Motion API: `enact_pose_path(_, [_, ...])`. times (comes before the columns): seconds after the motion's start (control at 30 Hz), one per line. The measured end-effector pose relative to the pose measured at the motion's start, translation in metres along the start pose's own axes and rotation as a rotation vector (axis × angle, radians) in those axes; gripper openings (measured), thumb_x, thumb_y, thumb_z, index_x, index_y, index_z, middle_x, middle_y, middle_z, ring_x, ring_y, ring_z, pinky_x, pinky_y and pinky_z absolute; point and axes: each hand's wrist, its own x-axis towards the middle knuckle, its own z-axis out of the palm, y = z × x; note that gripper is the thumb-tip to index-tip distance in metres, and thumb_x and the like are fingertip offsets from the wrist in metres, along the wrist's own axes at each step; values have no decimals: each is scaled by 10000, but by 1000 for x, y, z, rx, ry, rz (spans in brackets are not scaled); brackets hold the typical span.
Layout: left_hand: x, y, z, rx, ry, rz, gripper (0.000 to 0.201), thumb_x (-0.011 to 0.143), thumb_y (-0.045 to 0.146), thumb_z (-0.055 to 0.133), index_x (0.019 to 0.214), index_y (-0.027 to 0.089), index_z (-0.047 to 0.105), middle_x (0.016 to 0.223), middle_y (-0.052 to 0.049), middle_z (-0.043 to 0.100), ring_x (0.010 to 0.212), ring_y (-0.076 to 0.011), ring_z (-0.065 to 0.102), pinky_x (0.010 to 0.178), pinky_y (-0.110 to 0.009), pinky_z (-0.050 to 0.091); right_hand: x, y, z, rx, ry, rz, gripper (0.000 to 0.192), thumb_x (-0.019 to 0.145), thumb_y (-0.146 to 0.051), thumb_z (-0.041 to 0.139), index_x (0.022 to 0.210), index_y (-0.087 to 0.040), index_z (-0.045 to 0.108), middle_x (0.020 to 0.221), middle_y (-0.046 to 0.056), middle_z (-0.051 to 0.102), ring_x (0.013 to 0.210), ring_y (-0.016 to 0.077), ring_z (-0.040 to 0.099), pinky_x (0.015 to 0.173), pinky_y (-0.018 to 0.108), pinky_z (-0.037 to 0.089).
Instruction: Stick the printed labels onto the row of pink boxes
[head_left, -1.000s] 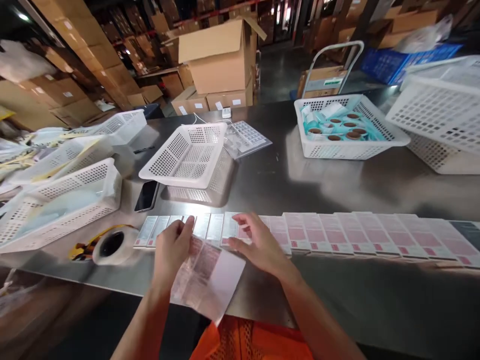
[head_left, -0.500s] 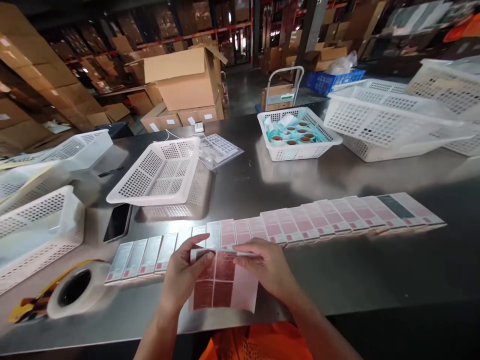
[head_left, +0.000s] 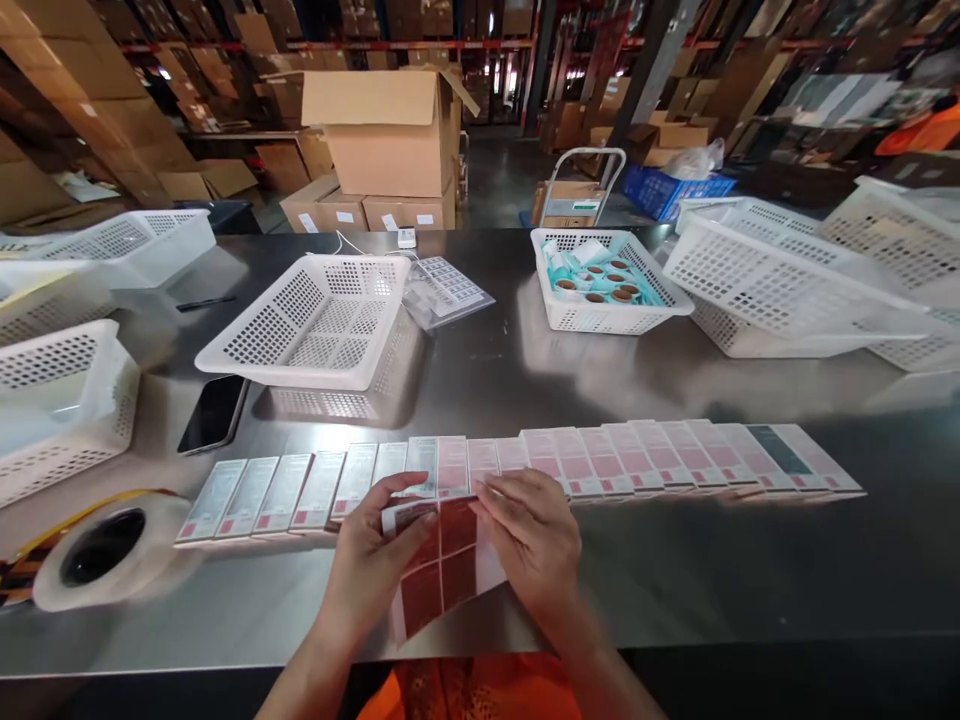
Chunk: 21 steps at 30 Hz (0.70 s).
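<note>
Red-panelled sheet (head_left: 457,575) hangs over the surface (head_left: 697,570) toward its near edge, pinched at the upper left by my left grip (head_left: 375,545) and along the upper right by my right grip (head_left: 536,540). Uneven pulling could crease or tear it; a forward knuckle could knock the slim boxes (head_left: 274,495) askew.

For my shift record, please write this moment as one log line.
left grip: holding red-panelled sheet; right grip: on sheet's upper edge; beyond: row of boxes; to left: tape roll
</note>
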Motion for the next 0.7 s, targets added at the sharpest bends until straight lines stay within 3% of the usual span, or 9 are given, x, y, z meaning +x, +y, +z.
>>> enact_pose_path(0.13, [-1, 1, 3, -46, 9, 0, 522, 644, 346, 863, 1082, 178, 635, 748, -19, 744, 649, -121, 654, 607, -181, 499, -4, 1, 1, -135, 80, -81, 387, 847, -118, 698, 1142, -368, 707, 1025, 5, 769, 945, 241, 690, 895, 493, 525])
enact_pose_path(0.3, [-3, 2, 7, -57, 5, -3, 504, 661, 344, 855, 1079, 185, 620, 724, -5, 734, 608, -110, 632, 576, -178, 484, -11, 1, 1, -266, 62, -88, 372, 856, -121, 669, 1104, -397, 706, 1084, -21, 756, 1023, 274, 668, 967, 543, 460])
enact_pose_path(0.57, [-3, 2, 11, 30, 29, 33, 440, 659, 356, 842, 1007, 193, 628, 725, -7, 726, 602, -117, 631, 555, -179, 487, -5, -2, -6, -138, 78, 19, 281, 840, -163, 721, 1081, -306, 701, 995, 7, 765, 1008, 272, 638, 896, 484, 494])
enact_pose_path(0.7, [-13, 9, 22, 49, 82, 69, 409, 668, 346, 825, 989, 198, 620, 736, 0, 724, 605, -112, 635, 558, -170, 492, -1, -1, -11, -136, 108, -42, 252, 856, -131, 709, 1033, -309, 727, 958, -18, 769, 979, 244, 654, 900, 460, 484])
